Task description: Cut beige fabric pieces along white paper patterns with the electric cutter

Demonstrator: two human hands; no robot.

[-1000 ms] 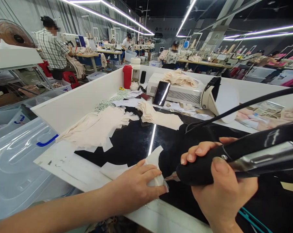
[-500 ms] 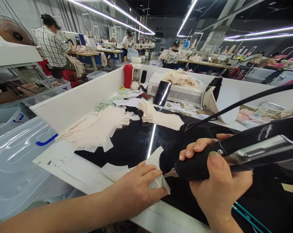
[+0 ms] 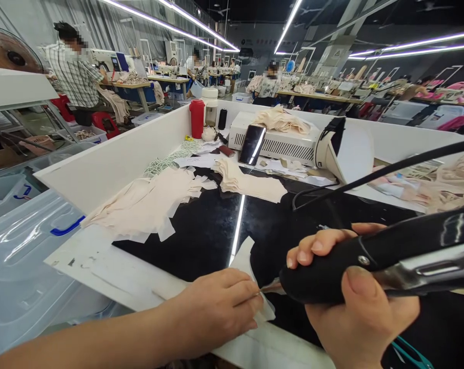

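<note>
My right hand (image 3: 355, 312) is closed around the black handle of a corded cutting tool (image 3: 385, 256). Its metal tip points left and meets a small white fabric piece (image 3: 244, 259) lying on the black glossy work surface (image 3: 208, 230). My left hand (image 3: 220, 305) lies on that piece with fingers curled, pressing it down at the tool tip near the table's front edge. The tool's black cable (image 3: 389, 169) arcs up to the right.
Cream fabric pieces (image 3: 150, 200) are piled at the left, with more (image 3: 250, 184) in the middle. A white machine box (image 3: 278, 141), a phone (image 3: 253, 144), a red bottle (image 3: 196, 119) and a white cone (image 3: 345, 148) stand at the back. Clear plastic bins (image 3: 24, 256) sit left. Other workers sit at distant tables.
My left hand has curled and slid slightly forward over the white piece, covering more of it. The tool tip stays at the piece's edge. The view has shifted a little.
</note>
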